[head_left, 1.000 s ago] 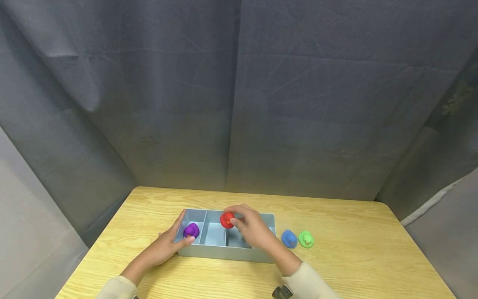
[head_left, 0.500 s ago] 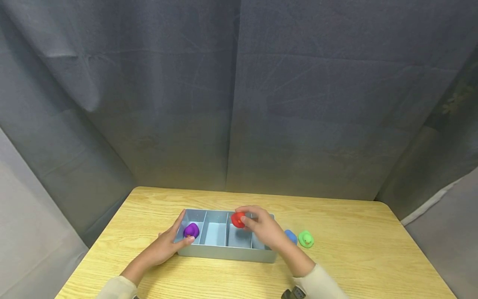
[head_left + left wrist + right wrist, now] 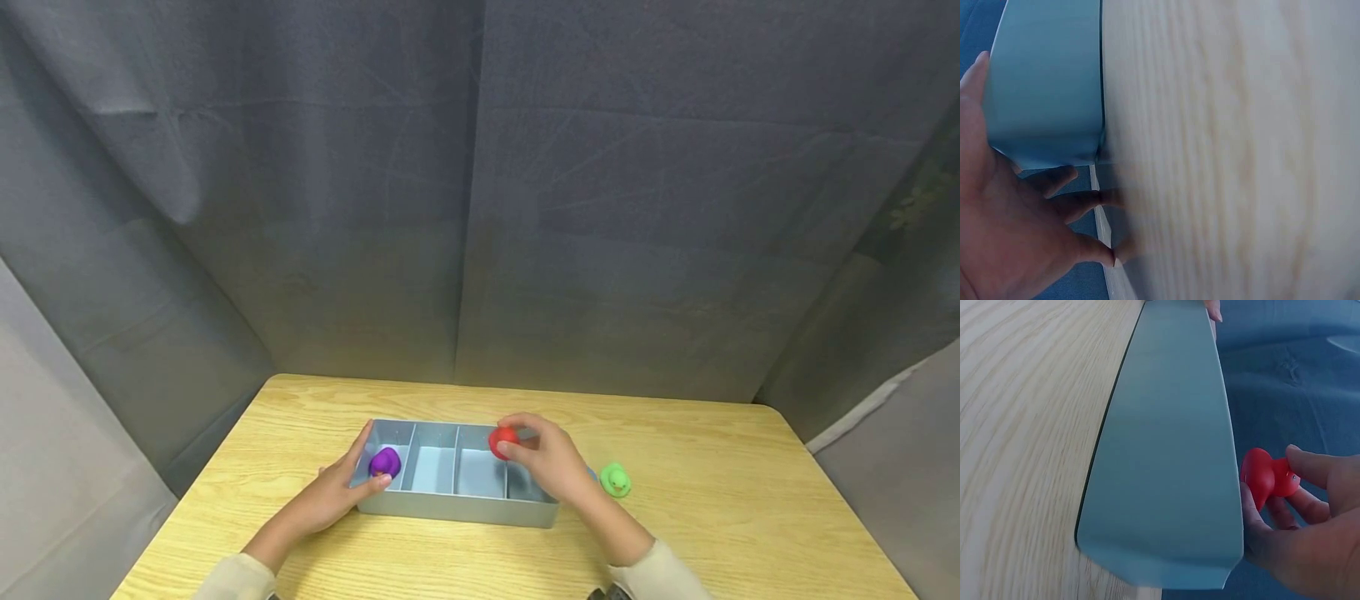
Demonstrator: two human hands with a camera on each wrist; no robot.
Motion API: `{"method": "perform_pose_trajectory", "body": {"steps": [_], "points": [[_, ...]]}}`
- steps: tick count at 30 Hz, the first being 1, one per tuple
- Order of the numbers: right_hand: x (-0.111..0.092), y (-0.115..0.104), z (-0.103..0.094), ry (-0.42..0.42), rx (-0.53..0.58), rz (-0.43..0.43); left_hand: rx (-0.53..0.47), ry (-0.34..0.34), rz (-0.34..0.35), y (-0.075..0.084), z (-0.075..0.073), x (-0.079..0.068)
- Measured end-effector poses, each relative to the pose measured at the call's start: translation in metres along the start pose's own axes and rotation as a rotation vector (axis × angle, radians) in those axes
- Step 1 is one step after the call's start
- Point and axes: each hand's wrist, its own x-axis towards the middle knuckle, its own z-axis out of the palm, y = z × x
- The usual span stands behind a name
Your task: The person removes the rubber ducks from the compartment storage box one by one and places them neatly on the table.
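Note:
My right hand (image 3: 553, 460) pinches a red rubber duck (image 3: 1265, 475) between thumb and fingers. In the head view it holds the duck over the back of the grey-blue divided box (image 3: 457, 506), near its rightmost divider. At the box's left end my left hand (image 3: 327, 498) grips it, thumb over the front rim and a finger along to the back corner. A purple rubber duck (image 3: 385, 462) sits in the leftmost compartment. The left wrist view shows the left fingers (image 3: 1079, 203) spread around the box's end (image 3: 1047, 87).
A green rubber duck (image 3: 616, 480) sits on the wooden table (image 3: 712, 517), right of the box. Beside it a blue duck (image 3: 592, 473) is mostly hidden by my right forearm. Grey curtains (image 3: 600, 250) hang behind the table and at both sides.
My right hand has carried the red duck to the right along the box, from the middle compartments to the rightmost divider. The forearm now covers most of the blue duck. My left hand stays put.

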Motion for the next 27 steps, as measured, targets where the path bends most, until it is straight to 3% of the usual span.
{"method": "perform_pose_trajectory", "body": {"steps": [12,27], "points": [[-0.01,0.008,-0.021,0.009,-0.037,-0.001,0.002,0.0,-0.002,0.002,-0.001,-0.001],[-0.022,0.017,-0.053,0.044,-0.046,0.074,-0.008,-0.005,-0.009,0.003,0.0,-0.001]]}}
